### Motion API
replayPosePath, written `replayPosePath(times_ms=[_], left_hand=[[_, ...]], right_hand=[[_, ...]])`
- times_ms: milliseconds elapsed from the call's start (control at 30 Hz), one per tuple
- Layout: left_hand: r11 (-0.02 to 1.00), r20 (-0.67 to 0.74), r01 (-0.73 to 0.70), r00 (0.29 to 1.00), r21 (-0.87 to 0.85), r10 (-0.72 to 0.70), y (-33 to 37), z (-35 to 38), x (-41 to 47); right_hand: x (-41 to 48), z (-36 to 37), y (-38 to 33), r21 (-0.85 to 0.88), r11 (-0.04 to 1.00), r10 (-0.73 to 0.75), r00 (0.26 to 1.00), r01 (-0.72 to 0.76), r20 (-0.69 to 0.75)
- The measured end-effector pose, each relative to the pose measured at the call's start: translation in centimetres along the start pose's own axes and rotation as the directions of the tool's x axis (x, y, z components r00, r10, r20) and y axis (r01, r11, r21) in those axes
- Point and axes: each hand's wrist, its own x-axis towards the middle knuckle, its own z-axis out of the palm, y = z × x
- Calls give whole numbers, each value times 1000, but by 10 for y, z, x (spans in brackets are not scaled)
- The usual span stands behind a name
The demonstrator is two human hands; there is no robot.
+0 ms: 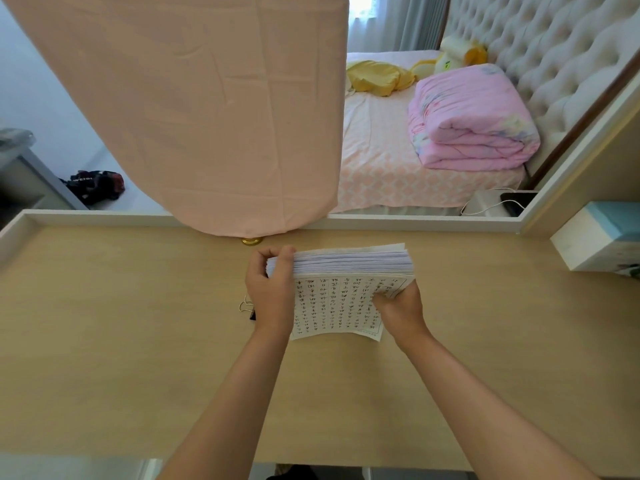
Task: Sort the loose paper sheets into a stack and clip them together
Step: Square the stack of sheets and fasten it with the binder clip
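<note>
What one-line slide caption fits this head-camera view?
Both hands, left hand and right hand, hold a paper stack upright on the desk, binder clip waiting nearby.

A pale wooden desk (pixel 138 341) with a raised white rim along its far edge; a binder clip (pixel 247 308) lies near its middle; well right of the clip, a white and teal box (pixel 595 237); beyond the clip, a small brass base (pixel 252 241) by the rim.

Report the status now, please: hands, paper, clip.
Left hand and right hand both grip the paper stack, held on edge on the desk. Binder clip lies unused beside left hand. Nothing in the way.
</note>
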Motion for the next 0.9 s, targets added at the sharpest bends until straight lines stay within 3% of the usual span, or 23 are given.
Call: replayPosePath(times_ms=[167,267,367,433,500,600,700,900], left_hand=[[993,59,-97,994,71,93,10,-2,7],[921,163,-233,968,313,190,17,-11,13],[692,296,-414,910,591,291,31,-10,14],[414,436,-555,829,722,351,39,-1,13],[189,596,-695,702,694,390,41,12,9],[104,786,-845,528,525,323,39,33,1],[-28,890,-910,398,414,224,27,49,-4],[-226,893,-866,410,445,187,20,61,-19]], right_hand=[[0,2,0,-6,998,57,998,-57,-10],[3,3,0,-1,998,58,998,-58,-8],[2,3,-3,4,998,58,998,-58,-3],[1,5,-6,7,998,55,998,-55,-21],[-1,7,-8,21,999,49,997,-48,-51],[-2,8,-10,65,997,41,997,-36,-65],[-1,9,-12,108,994,32,998,-26,-62],[2,12,-13,117,991,80,993,-70,-86]])
